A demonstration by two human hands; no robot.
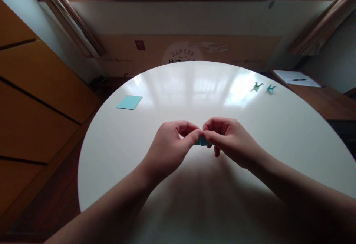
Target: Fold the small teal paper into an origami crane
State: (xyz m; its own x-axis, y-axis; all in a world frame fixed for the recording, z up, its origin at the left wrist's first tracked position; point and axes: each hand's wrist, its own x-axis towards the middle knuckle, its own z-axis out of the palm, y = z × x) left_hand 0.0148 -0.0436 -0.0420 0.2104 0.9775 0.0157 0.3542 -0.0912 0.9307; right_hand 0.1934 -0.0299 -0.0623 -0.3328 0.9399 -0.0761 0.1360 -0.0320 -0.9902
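My left hand [172,144] and my right hand [229,140] meet above the middle of the round white table [111,155]. Both pinch a small folded piece of teal paper [202,141] between thumb and fingers; most of it is hidden by the fingertips. A flat teal paper square [129,102] lies on the table to the far left. Two small folded paper figures, one green [256,86] and one teal [271,88], stand near the table's far right edge.
A wooden cabinet [33,99] runs along the left. A brown side desk [319,95] at the right carries a white printed sheet [296,78]. A wall with windows and curtains lies behind the table.
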